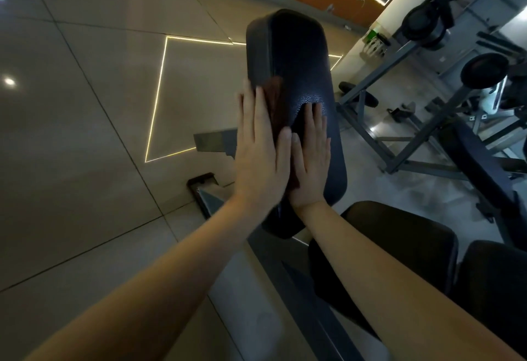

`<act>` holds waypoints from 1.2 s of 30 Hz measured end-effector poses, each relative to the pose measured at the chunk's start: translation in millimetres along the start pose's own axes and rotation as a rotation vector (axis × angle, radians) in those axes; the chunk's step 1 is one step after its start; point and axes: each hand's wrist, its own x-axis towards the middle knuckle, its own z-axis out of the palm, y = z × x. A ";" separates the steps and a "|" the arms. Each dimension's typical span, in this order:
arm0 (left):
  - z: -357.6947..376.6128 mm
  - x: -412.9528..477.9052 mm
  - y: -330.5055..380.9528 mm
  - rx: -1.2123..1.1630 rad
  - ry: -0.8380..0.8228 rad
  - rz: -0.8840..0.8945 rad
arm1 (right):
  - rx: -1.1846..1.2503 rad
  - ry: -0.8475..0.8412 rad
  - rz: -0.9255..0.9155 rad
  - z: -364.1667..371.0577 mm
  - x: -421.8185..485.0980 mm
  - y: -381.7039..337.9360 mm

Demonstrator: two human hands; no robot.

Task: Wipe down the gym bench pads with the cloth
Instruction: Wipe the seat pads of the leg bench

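— Why are both palms on the long dark textured bench pad at centre frame?

— To spread pressure, I'd judge. The left hand, fingers straight, presses the reddish-brown cloth against the pad's left edge. The right hand lies flat just beside it, gripping nothing.

The bench pad is dark pebbled vinyl with a faint sheen, the cloth soft brown fabric, the floor glossy tile.
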 end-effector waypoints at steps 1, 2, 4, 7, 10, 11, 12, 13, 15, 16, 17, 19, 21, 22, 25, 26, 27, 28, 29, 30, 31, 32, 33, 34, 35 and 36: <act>2.7 -26.3 -1.6 0.017 0.003 -0.013 | 0.002 -0.001 -0.004 0.1 0.5 1.2; 4.8 -50.9 -4.0 0.030 -0.010 -0.033 | 0.006 -0.003 -0.002 0.4 1.0 1.3; 8.1 -84.3 -11.3 0.056 -0.041 -0.056 | 0.008 -0.010 0.010 1.5 0.7 0.0; 11.1 -85.0 -15.5 0.096 -0.022 -0.064 | 0.011 -0.013 0.025 1.5 0.7 0.1; 10.5 -74.9 -10.7 0.136 -0.015 -0.037 | 0.018 -0.017 0.020 0.9 1.5 2.3; 9.4 -70.3 -9.3 0.148 -0.022 -0.025 | 0.018 -0.013 0.014 1.0 1.6 3.1; 7.9 -62.5 -7.8 0.156 -0.024 -0.009 | 0.011 -0.006 0.005 1.1 1.5 3.3; 6.4 -50.2 -6.3 0.162 -0.019 0.010 | 0.000 0.000 -0.003 1.3 0.9 3.5; 2.9 -12.3 0.3 0.159 -0.024 0.027 | -0.012 -0.009 0.003 0.6 0.4 1.8; 0.4 10.3 5.3 0.165 -0.032 0.027 | -0.017 -0.019 0.012 -0.2 -0.3 0.3; -2.3 33.1 10.2 0.183 -0.035 0.025 | -0.021 -0.025 0.020 -1.3 -0.9 -1.6; -7.2 75.2 19.1 0.241 -0.060 0.030 | -0.026 -0.032 0.040 -2.7 -1.4 -6.0; -10.3 110.3 27.1 0.369 -0.103 0.096 | -0.036 -0.039 0.059 -4.0 -1.3 -9.7; -12.1 123.2 31.8 0.477 -0.133 0.144 | -0.046 -0.043 0.063 -4.3 -1.1 -10.4; -18.1 137.5 45.4 0.818 -0.267 0.281 | -0.083 -0.050 0.064 -3.9 0.6 -8.4; -21.3 134.3 50.0 0.903 -0.323 0.352 | -0.085 -0.044 0.061 -3.5 1.1 -7.7; -24.0 128.2 52.7 0.988 -0.395 0.433 | -0.079 -0.037 0.059 -3.2 1.1 -7.0; -25.8 121.1 53.1 1.071 -0.471 0.516 | -0.071 -0.030 0.057 -2.7 1.4 -6.9; -26.8 116.2 52.2 1.141 -0.534 0.598 | -0.058 -0.023 0.057 -2.6 1.5 -7.0; -25.7 114.7 51.4 1.189 -0.575 0.664 | -0.034 -0.012 0.066 -3.4 1.9 -7.3; -22.6 117.1 52.1 1.221 -0.602 0.696 | 0.015 0.002 0.082 -5.5 2.6 -8.2; -18.0 122.2 54.1 1.252 -0.628 0.708 | 0.084 0.015 0.104 -7.5 4.4 -9.1; -13.0 127.7 56.6 1.280 -0.659 0.715 | 0.163 0.029 0.131 -10.4 6.7 -12.0; -8.6 131.9 60.2 1.298 -0.697 0.718 | 0.244 0.055 0.165 -12.9 9.8 -16.0; -5.0 134.8 64.1 1.308 -0.741 0.717 | 0.330 0.102 0.204 -15.0 13.8 -21.1; -1.8 136.4 67.8 1.310 -0.790 0.710 | 0.417 0.177 0.256 -18.0 19.4 -27.9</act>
